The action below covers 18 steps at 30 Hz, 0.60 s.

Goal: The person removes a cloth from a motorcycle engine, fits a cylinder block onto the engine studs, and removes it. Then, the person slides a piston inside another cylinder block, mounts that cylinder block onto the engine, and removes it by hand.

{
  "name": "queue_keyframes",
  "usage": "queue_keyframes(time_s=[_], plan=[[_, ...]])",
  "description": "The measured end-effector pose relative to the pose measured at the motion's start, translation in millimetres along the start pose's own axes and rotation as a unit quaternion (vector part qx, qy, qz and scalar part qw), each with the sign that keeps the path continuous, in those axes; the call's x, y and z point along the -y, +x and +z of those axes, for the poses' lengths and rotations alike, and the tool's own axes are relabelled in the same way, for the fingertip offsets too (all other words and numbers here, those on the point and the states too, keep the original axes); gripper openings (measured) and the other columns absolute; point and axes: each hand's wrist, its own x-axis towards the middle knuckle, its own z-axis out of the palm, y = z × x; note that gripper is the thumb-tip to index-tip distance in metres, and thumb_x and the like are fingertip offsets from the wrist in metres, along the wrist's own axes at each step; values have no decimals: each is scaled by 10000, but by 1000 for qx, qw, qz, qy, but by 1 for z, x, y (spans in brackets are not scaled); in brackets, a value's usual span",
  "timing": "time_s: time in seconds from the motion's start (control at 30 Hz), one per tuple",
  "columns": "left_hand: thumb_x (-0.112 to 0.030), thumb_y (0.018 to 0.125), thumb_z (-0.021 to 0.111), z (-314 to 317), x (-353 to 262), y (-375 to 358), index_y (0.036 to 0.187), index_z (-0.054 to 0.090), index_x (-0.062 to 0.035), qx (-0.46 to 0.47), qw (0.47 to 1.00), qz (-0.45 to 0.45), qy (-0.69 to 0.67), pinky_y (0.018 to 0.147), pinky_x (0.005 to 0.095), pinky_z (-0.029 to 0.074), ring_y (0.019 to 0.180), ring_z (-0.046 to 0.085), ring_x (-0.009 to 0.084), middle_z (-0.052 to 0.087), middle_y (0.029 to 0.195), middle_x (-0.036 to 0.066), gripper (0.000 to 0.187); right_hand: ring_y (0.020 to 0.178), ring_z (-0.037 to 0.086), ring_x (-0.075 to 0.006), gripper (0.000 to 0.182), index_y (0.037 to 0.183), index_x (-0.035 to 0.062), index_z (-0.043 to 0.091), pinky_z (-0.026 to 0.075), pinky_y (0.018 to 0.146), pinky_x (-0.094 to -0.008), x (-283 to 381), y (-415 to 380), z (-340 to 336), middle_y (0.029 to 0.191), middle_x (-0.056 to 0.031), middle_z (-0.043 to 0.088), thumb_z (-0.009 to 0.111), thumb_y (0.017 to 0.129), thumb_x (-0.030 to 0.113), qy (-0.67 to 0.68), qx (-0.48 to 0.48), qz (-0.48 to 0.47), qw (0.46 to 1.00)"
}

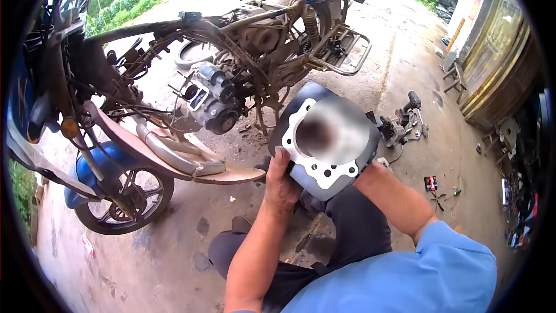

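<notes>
An engine cylinder block [370, 133] is held up over my knees, its pale flat face with bolt holes turned towards me. A blurred patch covers part of its round bore. My left hand [282, 181] grips the block's lower left side, thumb up along the edge. At the lower right, my right hand [365, 178] reaches behind the block and holds it from that side; its fingers are mostly hidden. Ahead, the opened engine [211, 95] sits in the motorcycle frame, with bare studs sticking out at its front.
The stripped motorcycle [255, 37] spans the view from left to back, its front wheel [124, 200] at the left. A power drill [412, 101] stands among metal parts on the right floor. Farther right lie a red box [430, 184] and a wooden stool [456, 75].
</notes>
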Motion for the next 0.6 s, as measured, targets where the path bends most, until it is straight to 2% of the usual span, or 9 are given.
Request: queue_keyframes(time_s=[0.07,0.13,0.2,0.3,0.33,0.43,0.57,0.6], plan=[[-531,1054,585,-7,-14,1,1556,484,-24,-60,996,8,-66,1179,469,480,1367,609,306,608,1509,142,721,1383,599,-228,547,1607,62,413,500,1183,-406,-17,19,18,1536,-108,578,504,1136,324,-14,13,4,1000],[-411,1074,515,-14,-27,2,1469,579,-26,-136,984,30,-113,1136,463,526,1303,659,305,676,1422,142,555,1330,621,-208,543,1571,63,458,516,1150,-391,-36,26,24,1479,-94,613,519,1124,365,80,-19,57,995],[-402,1066,500,-27,-31,3,1435,603,-24,-163,974,68,-141,1121,469,530,1275,671,307,690,1396,147,539,1278,644,-188,545,1535,64,503,532,1118,-375,-52,26,23,1422,-79,648,535,1112,405,159,-56,103,980],[-462,1040,471,-42,-42,8,1390,636,-57,-231,957,82,-155,1075,488,537,1204,685,310,712,1340,124,560,1199,700,-178,623,1516,95,540,618,984,-358,-70,35,19,1375,-53,691,471,1102,555,154,-31,98,983],[-486,1032,461,-45,-43,7,1384,640,-64,-240,955,81,-154,1063,495,537,1190,681,315,711,1325,122,578,1109,729,-173,609,1512,102,540,640,844,-350,-72,37,19,1350,-53,702,443,1111,551,127,-39,124,983],[-522,1003,443,-37,-50,8,1348,652,-63,-264,950,92,-139,1025,526,545,1167,668,348,695,1318,136,612,808,751,-160,600,1479,110,546,575,469,-318,-66,33,34,1224,-55,727,355,1131,561,90,-46,128,987],[-508,992,437,-66,-37,14,1370,645,-40,-251,950,83,-169,1052,561,540,1205,661,383,685,1336,180,637,626,627,-174,639,1395,135,572,487,461,-323,-61,27,32,1045,-63,711,290,1120,637,76,-114,201,970],[-506,992,437,-69,-35,16,1380,640,-39,-241,950,77,-181,1065,563,535,1221,657,387,681,1348,186,640,627,620,-178,635,1370,139,584,484,488,-325,-62,28,23,1019,-63,713,289,1120,643,56,-109,230,965]])
